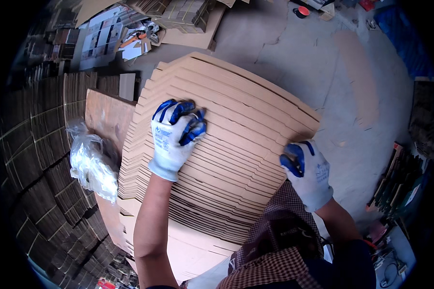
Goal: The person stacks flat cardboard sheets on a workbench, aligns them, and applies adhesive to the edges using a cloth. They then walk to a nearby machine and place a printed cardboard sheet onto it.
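A long row of flat brown cardboard sheets (226,115) lies fanned out in overlapping steps in front of me, their edges running crosswise. Both of my hands wear white gloves with blue-coated fingers. My left hand (178,127) rests over the left middle of the fanned sheets, fingers curled in; its fingertips are slightly blurred, and anything between them is hidden. At the right edge of the sheets, my right hand (306,168) has bent fingers closed against the sheet ends. How many sheets it grips cannot be seen.
A wooden board (108,115) extends beneath the sheets on the left, with a crumpled clear plastic bag (94,161) on it. Bundled cardboard stacks (38,144) line the left side. More cardboard (185,14) sits at the back. Grey concrete floor (332,82) stretches right.
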{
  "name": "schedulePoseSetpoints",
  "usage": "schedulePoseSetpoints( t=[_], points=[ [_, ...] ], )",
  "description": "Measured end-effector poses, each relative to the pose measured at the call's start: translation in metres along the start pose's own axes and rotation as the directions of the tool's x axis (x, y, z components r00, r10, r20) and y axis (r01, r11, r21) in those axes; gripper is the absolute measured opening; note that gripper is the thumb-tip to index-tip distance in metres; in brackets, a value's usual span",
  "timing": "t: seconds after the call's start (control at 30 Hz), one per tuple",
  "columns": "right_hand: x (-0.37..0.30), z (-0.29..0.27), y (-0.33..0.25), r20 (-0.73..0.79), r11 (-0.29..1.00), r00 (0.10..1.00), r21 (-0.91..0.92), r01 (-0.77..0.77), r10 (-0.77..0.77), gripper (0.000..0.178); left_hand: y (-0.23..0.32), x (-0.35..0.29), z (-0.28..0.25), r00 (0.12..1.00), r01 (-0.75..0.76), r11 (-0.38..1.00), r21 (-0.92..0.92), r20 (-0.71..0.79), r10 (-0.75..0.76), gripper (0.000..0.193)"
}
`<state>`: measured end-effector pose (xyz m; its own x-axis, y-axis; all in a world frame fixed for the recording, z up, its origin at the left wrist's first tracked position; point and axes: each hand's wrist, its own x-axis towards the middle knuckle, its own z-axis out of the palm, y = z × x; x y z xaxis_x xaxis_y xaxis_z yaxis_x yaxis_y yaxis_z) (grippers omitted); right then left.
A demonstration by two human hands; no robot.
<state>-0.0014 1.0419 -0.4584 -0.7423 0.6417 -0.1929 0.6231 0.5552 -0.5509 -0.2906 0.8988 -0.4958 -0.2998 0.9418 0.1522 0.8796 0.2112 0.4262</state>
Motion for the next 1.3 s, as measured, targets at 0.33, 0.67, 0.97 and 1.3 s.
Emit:
schedulePoseSetpoints(
  t=[0.33,0.67,0.97,1.3],
  points=[
    [0.032,0.029,-0.031,0.237,0.991,0.971,-0.129,0.043,-0.011,0.032,0.074,-0.034,-0.006,0.915,-0.118,0.992,-0.047,0.383,0.127,0.085],
    [0.033,0.028,-0.032,0.265,0.990,0.960,-0.124,-0.061,0.092,0.044,0.072,-0.051,-0.006,0.908,-0.061,0.998,-0.016,0.414,0.062,0.097],
    [0.037,0.026,-0.034,0.351,0.993,0.929,-0.056,-0.102,0.116,0.047,0.067,-0.062,-0.005,0.933,-0.061,0.997,-0.045,0.352,0.074,0.096],
    [0.026,0.036,-0.042,0.312,0.998,0.950,-0.059,0.012,0.006,0.038,0.067,-0.065,-0.005,0.924,-0.061,0.997,-0.037,0.377,0.070,0.099]
  ],
)
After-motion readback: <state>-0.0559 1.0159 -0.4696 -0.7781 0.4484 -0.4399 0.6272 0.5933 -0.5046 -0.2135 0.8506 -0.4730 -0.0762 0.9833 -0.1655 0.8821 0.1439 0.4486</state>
